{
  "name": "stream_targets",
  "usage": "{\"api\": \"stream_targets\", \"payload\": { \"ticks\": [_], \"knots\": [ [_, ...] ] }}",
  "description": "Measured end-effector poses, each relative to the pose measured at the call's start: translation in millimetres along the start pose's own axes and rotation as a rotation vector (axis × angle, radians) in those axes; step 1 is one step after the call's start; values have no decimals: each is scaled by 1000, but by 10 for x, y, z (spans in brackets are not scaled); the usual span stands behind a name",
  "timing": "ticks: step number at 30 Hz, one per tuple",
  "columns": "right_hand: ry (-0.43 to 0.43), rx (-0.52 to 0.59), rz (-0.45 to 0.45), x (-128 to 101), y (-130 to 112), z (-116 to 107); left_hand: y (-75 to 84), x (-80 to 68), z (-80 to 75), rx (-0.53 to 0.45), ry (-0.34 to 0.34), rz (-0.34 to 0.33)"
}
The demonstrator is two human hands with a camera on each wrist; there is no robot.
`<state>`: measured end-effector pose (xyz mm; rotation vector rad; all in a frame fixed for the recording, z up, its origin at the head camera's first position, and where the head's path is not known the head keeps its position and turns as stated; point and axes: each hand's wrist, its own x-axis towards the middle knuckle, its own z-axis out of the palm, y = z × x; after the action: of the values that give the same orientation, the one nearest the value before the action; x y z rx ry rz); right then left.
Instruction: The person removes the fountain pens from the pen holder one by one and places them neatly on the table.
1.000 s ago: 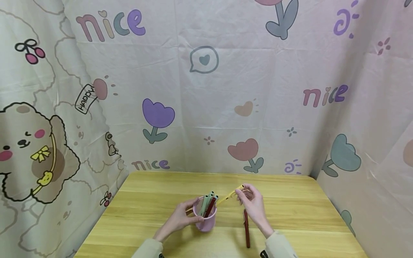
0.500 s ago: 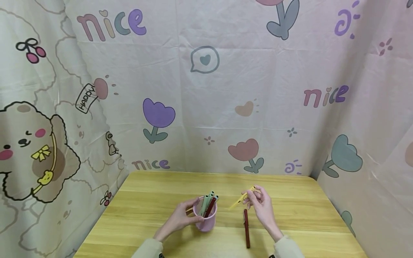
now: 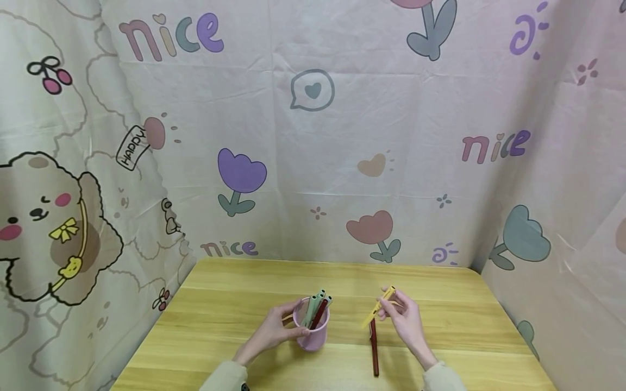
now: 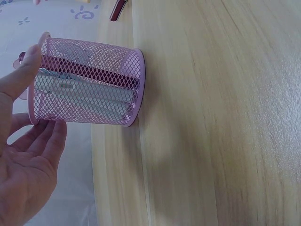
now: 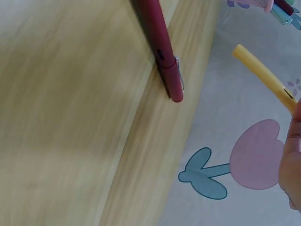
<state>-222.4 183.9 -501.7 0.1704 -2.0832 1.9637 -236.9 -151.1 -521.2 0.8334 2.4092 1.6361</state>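
Observation:
A pink mesh pen cup [image 3: 313,340] stands upright on the table, with my left hand [image 3: 270,332] gripping it near the rim. In the left wrist view the thumb and fingers [image 4: 55,141] lie on opposite sides of the cup [image 4: 91,80]. Several pale green pens [image 3: 310,310] and a dark red pen [image 3: 319,314] stand in it. To the right my right hand [image 3: 407,325] pinches a yellow pen [image 3: 376,310] near its upper end, tilted and held above the table. Below it a second dark red pen [image 3: 374,350] lies on the table; its clip shows in the right wrist view.
The wooden table [image 3: 235,288] reaches back to a printed cloth [image 3: 313,152], which also hangs at both sides. Bare wood [image 3: 455,304] shows to the right of my right hand.
My right hand has moved right and toward me with the yellow pen, away from the cup, to above the lying red pen. The left hand and cup stay in place.

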Motion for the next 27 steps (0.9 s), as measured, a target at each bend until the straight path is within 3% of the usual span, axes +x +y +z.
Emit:
{"api": "stream_targets", "payload": {
  "ticks": [8, 27],
  "knots": [
    [-17, -73, 131, -10, 24, -130, 10, 7, -3, 4, 1, 6],
    [-53, -265, 223, -67, 256, -305, 4, 0, 8, 5, 2, 0]
  ]
}}
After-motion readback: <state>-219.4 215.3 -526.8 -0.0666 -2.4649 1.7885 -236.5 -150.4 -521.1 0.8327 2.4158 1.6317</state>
